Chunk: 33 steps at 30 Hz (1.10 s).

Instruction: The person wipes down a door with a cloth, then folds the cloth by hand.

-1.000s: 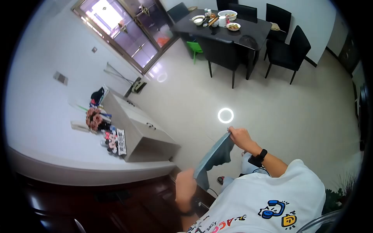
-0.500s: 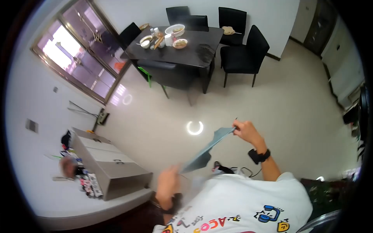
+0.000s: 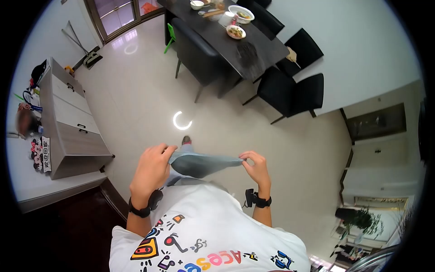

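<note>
Pale floor (image 3: 145,90) lies below a grey-green cloth (image 3: 199,164) held out before a white shirt (image 3: 208,213), apparently a spreading step, its long axis running left to right, narrowing rightward. Fingers of the left hand (image 3: 152,168) and right hand (image 3: 257,168) pinch its ends; the next move seems to call for firm pinches. Beyond stands a dark desk (image 3: 272,51).

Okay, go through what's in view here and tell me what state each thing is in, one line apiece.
Grey-green cloth: stretched between the hands, its middle sagging.
Left hand: closed on one end of the cloth.
Right hand: pinching the other end.
White cabinet fronts: shut.
Round bowl near the table edge: has food in it.
Large white bowl: has food in it.
</note>
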Each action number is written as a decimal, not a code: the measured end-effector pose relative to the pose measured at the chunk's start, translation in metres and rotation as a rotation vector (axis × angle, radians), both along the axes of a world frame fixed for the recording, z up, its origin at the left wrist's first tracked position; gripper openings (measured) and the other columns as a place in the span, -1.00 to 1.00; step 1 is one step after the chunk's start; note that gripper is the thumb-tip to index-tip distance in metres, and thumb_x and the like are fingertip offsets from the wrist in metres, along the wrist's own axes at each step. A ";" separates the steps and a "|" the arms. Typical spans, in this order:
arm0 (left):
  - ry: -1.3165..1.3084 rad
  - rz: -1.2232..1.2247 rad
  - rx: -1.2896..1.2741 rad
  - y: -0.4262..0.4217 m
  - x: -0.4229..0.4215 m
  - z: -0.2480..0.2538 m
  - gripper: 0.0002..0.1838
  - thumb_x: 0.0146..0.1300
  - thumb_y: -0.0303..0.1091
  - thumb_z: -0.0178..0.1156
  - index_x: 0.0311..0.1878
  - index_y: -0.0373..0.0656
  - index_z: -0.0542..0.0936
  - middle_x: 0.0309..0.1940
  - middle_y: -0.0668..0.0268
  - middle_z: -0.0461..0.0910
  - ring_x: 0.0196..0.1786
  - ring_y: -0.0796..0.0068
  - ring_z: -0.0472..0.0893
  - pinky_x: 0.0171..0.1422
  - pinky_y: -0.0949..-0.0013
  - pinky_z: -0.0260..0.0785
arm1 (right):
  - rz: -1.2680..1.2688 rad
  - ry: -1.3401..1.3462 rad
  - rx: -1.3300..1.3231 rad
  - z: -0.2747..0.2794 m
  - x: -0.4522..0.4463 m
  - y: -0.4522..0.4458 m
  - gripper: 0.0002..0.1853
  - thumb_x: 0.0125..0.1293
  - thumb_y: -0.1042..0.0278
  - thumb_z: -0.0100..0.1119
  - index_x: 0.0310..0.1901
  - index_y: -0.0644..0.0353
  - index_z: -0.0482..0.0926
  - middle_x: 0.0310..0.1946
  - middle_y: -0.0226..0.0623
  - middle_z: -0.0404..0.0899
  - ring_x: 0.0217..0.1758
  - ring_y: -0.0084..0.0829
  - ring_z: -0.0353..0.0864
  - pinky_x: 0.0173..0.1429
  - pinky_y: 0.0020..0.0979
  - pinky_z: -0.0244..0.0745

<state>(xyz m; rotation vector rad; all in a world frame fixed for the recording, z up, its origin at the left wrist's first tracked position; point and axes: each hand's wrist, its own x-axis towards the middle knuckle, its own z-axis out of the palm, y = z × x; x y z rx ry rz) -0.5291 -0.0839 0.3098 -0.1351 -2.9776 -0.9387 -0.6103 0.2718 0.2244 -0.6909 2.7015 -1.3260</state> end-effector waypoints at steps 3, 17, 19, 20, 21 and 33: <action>-0.023 0.057 0.010 -0.029 -0.053 -0.022 -0.57 0.11 -0.66 0.06 0.08 -0.21 0.60 -0.10 0.07 0.59 -0.07 -0.07 0.58 0.05 0.04 0.42 | -0.069 0.016 -0.030 0.004 -0.050 -0.030 -0.83 0.08 0.69 0.32 -0.25 0.33 0.65 -0.11 -0.21 0.67 -0.27 -0.32 0.69 -0.15 -0.37 0.60; 0.201 0.044 0.014 -0.129 -0.258 0.019 -0.50 0.04 -0.72 -0.02 0.10 -0.26 0.57 -0.04 0.05 0.60 0.00 -0.09 0.55 0.15 0.05 0.40 | -0.145 0.321 -0.096 0.082 -0.217 -0.132 -0.74 0.03 0.76 0.45 -0.22 0.30 0.71 -0.16 -0.24 0.63 -0.24 -0.41 0.69 -0.21 -0.48 0.63; 0.210 0.097 -0.018 -0.136 -0.268 0.025 -0.47 0.02 -0.74 -0.04 0.11 -0.27 0.56 -0.01 0.05 0.60 0.04 -0.08 0.55 0.18 0.06 0.39 | -0.094 0.372 -0.123 0.090 -0.238 -0.148 -0.72 0.03 0.79 0.43 -0.21 0.29 0.72 -0.13 -0.24 0.60 -0.25 -0.40 0.68 -0.23 -0.48 0.62; 0.207 0.114 -0.019 -0.139 -0.271 0.025 -0.48 0.02 -0.74 -0.05 0.11 -0.27 0.56 -0.02 0.05 0.61 0.04 -0.08 0.56 0.19 0.06 0.40 | -0.070 0.383 -0.151 0.091 -0.246 -0.155 -0.71 0.04 0.80 0.42 -0.19 0.29 0.73 -0.13 -0.23 0.59 -0.26 -0.40 0.68 -0.23 -0.49 0.62; 0.206 0.135 -0.021 -0.143 -0.274 0.025 -0.48 0.03 -0.74 -0.05 0.11 -0.28 0.56 -0.02 0.04 0.62 0.05 -0.08 0.56 0.20 0.07 0.40 | -0.042 0.395 -0.181 0.090 -0.253 -0.164 -0.69 0.04 0.81 0.41 -0.17 0.29 0.73 -0.12 -0.23 0.58 -0.27 -0.39 0.68 -0.24 -0.49 0.62; 0.138 0.347 -0.123 -0.199 -0.333 -0.008 -0.61 0.17 -0.65 0.06 0.09 -0.25 0.58 -0.13 0.04 0.61 -0.05 -0.09 0.57 0.06 0.05 0.41 | 0.408 0.891 -0.230 0.097 -0.402 -0.264 -0.18 -0.06 0.77 0.40 0.07 -0.62 0.71 -0.06 -0.35 0.46 -0.44 -0.50 0.46 -0.39 -0.49 0.48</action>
